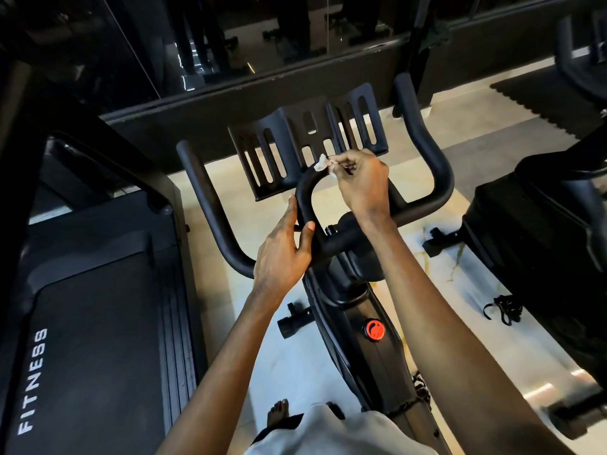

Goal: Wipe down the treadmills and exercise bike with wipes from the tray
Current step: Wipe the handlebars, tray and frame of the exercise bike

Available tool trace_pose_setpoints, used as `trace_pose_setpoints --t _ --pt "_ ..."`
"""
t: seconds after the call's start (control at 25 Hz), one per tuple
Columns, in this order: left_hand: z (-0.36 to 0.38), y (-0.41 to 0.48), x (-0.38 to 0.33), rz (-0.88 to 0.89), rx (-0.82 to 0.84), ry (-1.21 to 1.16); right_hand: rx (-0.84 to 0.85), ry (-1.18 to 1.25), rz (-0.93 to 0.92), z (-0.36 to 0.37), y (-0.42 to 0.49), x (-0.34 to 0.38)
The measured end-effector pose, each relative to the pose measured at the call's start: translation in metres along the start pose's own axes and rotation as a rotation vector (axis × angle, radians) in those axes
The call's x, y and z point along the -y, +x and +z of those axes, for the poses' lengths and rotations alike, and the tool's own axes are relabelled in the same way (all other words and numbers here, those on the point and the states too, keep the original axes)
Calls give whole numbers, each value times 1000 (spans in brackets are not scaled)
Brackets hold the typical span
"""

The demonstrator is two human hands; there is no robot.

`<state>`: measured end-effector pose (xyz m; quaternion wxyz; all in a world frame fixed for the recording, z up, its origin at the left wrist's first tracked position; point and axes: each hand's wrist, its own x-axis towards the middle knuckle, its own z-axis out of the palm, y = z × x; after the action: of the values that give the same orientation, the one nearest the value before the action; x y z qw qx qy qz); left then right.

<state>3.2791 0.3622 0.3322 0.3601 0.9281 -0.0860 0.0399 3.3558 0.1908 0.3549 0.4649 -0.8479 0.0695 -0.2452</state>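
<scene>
A black exercise bike [358,326] stands in front of me, its handlebars [210,205] spreading left and right. My left hand [284,251] grips the left side of the small inner handlebar loop [303,195]. My right hand [361,182] pinches a small crumpled white wipe [321,163] and presses it on the top of that loop, just below the slotted device tray [295,149]. A black treadmill [98,307] with the word FITNESS on its side rail lies to the left. No wipe tray is in view.
A red knob [375,330] sits on the bike frame below the handlebars. Another black machine [538,244] stands close on the right, with a black strap [504,308] on the pale floor beside it. A dark mirrored wall [230,44] runs behind. My bare foot [278,412] is near the bike's base.
</scene>
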Motion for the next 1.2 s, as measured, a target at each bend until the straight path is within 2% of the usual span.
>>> trace_pose_setpoints --t 0.08,0.24,0.4,0.56,0.68,0.96,1.04,1.12,1.2 --pt "-1 0 0 -9 1 -8 -41 -10 9 4 -5 2" --pt "-4 -1 -2 -11 6 -33 90 48 -98 15 -12 11" --pt "-10 0 0 5 69 -56 92 18 -53 11 -12 14" --pt "-17 -7 12 10 115 -49 369 -67 -113 -3 -41 22" --pt "-14 -11 17 34 102 -54 468 -76 -115 -25 -62 18" --pt "-10 -11 24 99 76 -62 396 -203 45 -67 -81 8" --pt "-7 -11 25 159 69 -16 308 -232 82 -82 -79 2" --pt "-4 -11 25 190 77 25 201 -274 71 -85 -85 -3" --pt "-1 -11 26 253 48 62 189 -245 17 -74 -102 -3"
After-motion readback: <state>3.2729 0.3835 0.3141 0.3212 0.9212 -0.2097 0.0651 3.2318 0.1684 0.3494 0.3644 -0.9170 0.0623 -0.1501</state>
